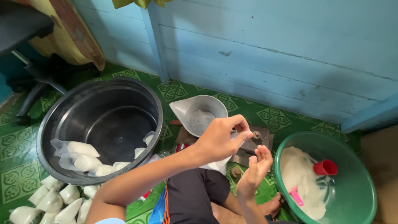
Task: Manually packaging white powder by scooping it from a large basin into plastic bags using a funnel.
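Two bare hands close together at centre, above a crossed lap. Left hand (217, 139) raised, thumb and fingertips pinched tight on the neck of a small clear bag (217, 165) hanging just beneath it, white filling inside. Right hand (258, 168) just right of and nearer than the left, fingers loosely curled, holding nothing visible.

Probably closing the filled bag's neck. Next move calls for the free hand joining at the neck and a steady pinch, to keep grains in.

Counted:
- one black tub (41, 141), far left, with about five filled bags (83, 148) inside
- roughly eight more bags (52, 201) on the green floor, near left
- one metal scale pan (199, 112), beyond the hands
- one green basin (365, 182), right, holding white grains (296, 168), one red cup (325, 167) and one pink scoop (296, 196)
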